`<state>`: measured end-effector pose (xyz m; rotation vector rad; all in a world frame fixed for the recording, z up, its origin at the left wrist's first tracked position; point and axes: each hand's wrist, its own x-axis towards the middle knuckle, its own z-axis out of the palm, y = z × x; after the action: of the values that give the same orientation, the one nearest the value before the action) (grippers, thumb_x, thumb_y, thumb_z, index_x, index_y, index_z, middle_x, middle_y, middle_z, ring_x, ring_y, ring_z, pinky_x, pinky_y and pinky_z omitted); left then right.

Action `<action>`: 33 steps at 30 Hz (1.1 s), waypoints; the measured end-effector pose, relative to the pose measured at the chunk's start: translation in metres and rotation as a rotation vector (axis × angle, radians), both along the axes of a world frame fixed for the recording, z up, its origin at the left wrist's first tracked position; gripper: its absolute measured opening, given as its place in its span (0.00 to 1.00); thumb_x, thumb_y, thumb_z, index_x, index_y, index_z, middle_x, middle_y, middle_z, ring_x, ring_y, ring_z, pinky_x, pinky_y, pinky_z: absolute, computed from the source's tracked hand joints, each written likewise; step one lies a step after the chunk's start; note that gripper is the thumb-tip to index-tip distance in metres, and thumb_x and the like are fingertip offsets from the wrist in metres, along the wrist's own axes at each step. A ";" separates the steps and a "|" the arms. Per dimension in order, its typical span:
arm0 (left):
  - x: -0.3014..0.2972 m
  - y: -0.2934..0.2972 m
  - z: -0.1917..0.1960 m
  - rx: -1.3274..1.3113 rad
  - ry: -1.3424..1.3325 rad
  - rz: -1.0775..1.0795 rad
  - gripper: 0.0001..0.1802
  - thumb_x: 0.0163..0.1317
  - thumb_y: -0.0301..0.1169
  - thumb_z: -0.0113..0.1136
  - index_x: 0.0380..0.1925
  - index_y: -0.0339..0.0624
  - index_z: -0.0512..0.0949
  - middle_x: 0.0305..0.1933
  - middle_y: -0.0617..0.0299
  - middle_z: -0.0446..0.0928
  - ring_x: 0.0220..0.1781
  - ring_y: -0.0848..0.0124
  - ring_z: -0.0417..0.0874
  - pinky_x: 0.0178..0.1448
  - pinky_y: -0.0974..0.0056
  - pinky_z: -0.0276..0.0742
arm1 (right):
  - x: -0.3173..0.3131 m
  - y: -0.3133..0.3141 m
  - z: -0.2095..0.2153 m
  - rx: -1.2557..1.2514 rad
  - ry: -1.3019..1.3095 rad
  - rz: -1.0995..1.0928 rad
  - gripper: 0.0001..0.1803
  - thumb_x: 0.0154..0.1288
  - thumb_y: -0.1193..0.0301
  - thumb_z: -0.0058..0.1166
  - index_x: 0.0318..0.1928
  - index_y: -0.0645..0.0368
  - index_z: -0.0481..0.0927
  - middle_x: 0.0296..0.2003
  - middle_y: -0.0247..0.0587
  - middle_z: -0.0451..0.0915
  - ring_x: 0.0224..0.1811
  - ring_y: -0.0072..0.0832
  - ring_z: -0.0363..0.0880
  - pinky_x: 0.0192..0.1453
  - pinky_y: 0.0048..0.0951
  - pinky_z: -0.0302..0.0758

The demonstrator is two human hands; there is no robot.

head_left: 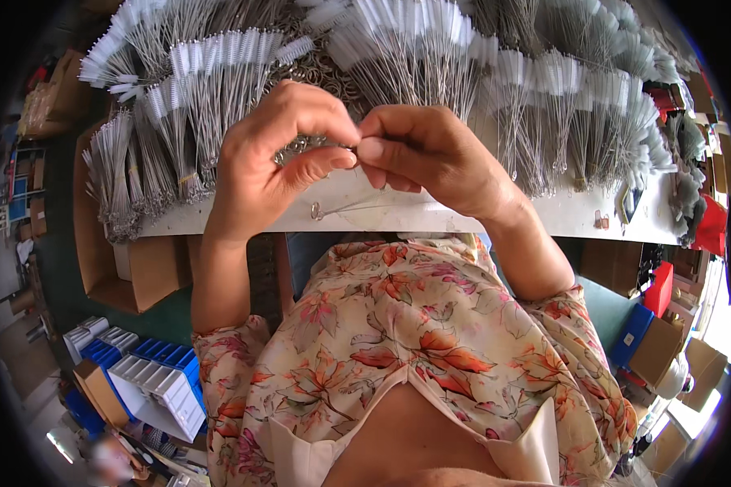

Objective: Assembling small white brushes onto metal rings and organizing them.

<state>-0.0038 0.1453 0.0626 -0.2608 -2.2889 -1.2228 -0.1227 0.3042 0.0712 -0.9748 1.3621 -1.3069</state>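
Note:
Over the near part of the white table [463, 213], my two hands meet fingertip to fingertip. My left hand [260, 146] is closed in a pinch of thumb and forefinger. Against it, my right hand [434, 150] pinches too, its other fingers curled under. A small dark metal bit shows between the fingertips, too covered to name. Below the hands lies a wire stem with a looped end [317, 212]. Behind them is a heap of metal rings [325, 77], partly hidden by my left hand.
Bundles of wire-stemmed brushes with white bristles [406, 49] crowd the table's back, with more bundles at left [130, 166] and right [577, 114]. An open cardboard box [150, 272] stands below the left edge. Blue and white plastic bins [158, 390] sit at lower left.

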 end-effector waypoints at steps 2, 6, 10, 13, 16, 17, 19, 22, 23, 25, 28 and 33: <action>0.002 0.007 -0.003 -0.096 0.169 -0.028 0.10 0.48 0.33 0.65 0.27 0.40 0.77 0.30 0.62 0.76 0.35 0.68 0.77 0.41 0.65 0.73 | 0.001 0.005 -0.006 -0.026 -0.067 0.015 0.10 0.65 0.68 0.48 0.32 0.61 0.76 0.21 0.27 0.74 0.20 0.11 0.66 0.22 0.14 0.63; 0.008 0.037 -0.020 -0.122 0.250 -0.040 0.10 0.49 0.31 0.64 0.29 0.39 0.75 0.30 0.61 0.76 0.33 0.66 0.76 0.39 0.62 0.76 | -0.007 0.030 -0.016 0.184 -0.209 0.204 0.11 0.63 0.66 0.51 0.30 0.61 0.76 0.21 0.29 0.75 0.20 0.13 0.70 0.23 0.15 0.66; 0.039 0.030 -0.056 0.154 -0.204 0.360 0.09 0.56 0.28 0.60 0.35 0.36 0.75 0.27 0.60 0.75 0.27 0.74 0.75 0.35 0.70 0.72 | -0.023 0.099 -0.055 0.296 1.022 -0.011 0.06 0.55 0.74 0.51 0.34 0.59 0.78 0.25 0.39 0.78 0.27 0.34 0.78 0.28 0.30 0.72; 0.075 0.023 -0.088 -0.043 -0.547 0.527 0.06 0.55 0.26 0.59 0.31 0.36 0.75 0.26 0.61 0.76 0.24 0.74 0.76 0.27 0.69 0.70 | -0.023 0.146 -0.079 0.751 1.371 0.041 0.06 0.56 0.74 0.49 0.35 0.56 0.78 0.30 0.39 0.78 0.30 0.38 0.78 0.31 0.34 0.73; 0.084 0.034 -0.110 -0.260 -0.608 0.584 0.06 0.52 0.25 0.62 0.27 0.37 0.74 0.26 0.61 0.77 0.23 0.71 0.78 0.25 0.68 0.71 | -0.011 0.144 -0.097 0.371 1.089 -0.228 0.07 0.55 0.75 0.52 0.35 0.56 0.79 0.33 0.38 0.79 0.32 0.36 0.79 0.33 0.33 0.75; 0.085 0.037 -0.112 -0.343 -0.513 0.583 0.06 0.52 0.24 0.61 0.26 0.37 0.73 0.27 0.60 0.77 0.23 0.71 0.78 0.26 0.68 0.72 | -0.004 0.127 -0.096 0.211 0.925 -0.256 0.06 0.56 0.77 0.53 0.35 0.58 0.79 0.32 0.40 0.79 0.31 0.36 0.79 0.33 0.32 0.76; 0.080 0.034 -0.106 -0.139 -0.454 0.549 0.04 0.54 0.23 0.59 0.26 0.35 0.73 0.31 0.59 0.77 0.26 0.74 0.77 0.29 0.70 0.73 | 0.019 0.080 -0.083 0.012 0.723 -0.232 0.05 0.56 0.78 0.52 0.34 0.61 0.79 0.31 0.43 0.78 0.29 0.36 0.78 0.32 0.30 0.75; 0.071 0.034 -0.079 0.337 -0.408 0.461 0.03 0.57 0.19 0.55 0.27 0.33 0.72 0.40 0.55 0.77 0.33 0.76 0.78 0.37 0.71 0.77 | 0.046 0.023 -0.075 -0.190 0.690 -0.131 0.03 0.53 0.73 0.55 0.31 0.58 0.78 0.33 0.41 0.77 0.29 0.39 0.78 0.33 0.34 0.74; 0.064 0.033 -0.063 0.473 -0.346 0.403 0.01 0.58 0.19 0.54 0.28 0.32 0.72 0.40 0.55 0.77 0.34 0.75 0.79 0.38 0.71 0.78 | 0.050 0.012 -0.076 -0.207 0.692 -0.154 0.03 0.54 0.73 0.55 0.30 0.57 0.78 0.32 0.40 0.77 0.29 0.39 0.78 0.33 0.34 0.74; 0.061 0.027 -0.040 0.565 -0.298 0.362 0.04 0.58 0.18 0.53 0.33 0.32 0.75 0.42 0.53 0.77 0.38 0.74 0.78 0.40 0.71 0.78 | 0.049 -0.001 -0.076 -0.242 0.690 -0.160 0.03 0.54 0.73 0.55 0.30 0.57 0.78 0.32 0.39 0.78 0.30 0.39 0.78 0.33 0.34 0.74; 0.064 0.011 -0.028 0.329 -0.234 0.210 0.07 0.57 0.18 0.54 0.36 0.33 0.78 0.44 0.54 0.75 0.38 0.78 0.77 0.41 0.74 0.77 | 0.037 -0.004 -0.058 -0.272 0.591 -0.069 0.05 0.58 0.75 0.54 0.34 0.65 0.77 0.29 0.39 0.78 0.24 0.27 0.75 0.30 0.25 0.72; 0.055 0.008 -0.010 0.309 -0.193 0.156 0.10 0.57 0.17 0.53 0.38 0.34 0.78 0.46 0.54 0.74 0.40 0.76 0.77 0.43 0.74 0.77 | 0.030 -0.001 -0.032 0.002 0.163 -0.030 0.07 0.62 0.73 0.51 0.36 0.64 0.78 0.24 0.31 0.77 0.23 0.12 0.67 0.26 0.18 0.66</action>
<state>0.0515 0.1528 0.0522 0.1511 -2.1859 -1.5498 -0.0928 0.3027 0.0393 -1.0821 1.5062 -1.2700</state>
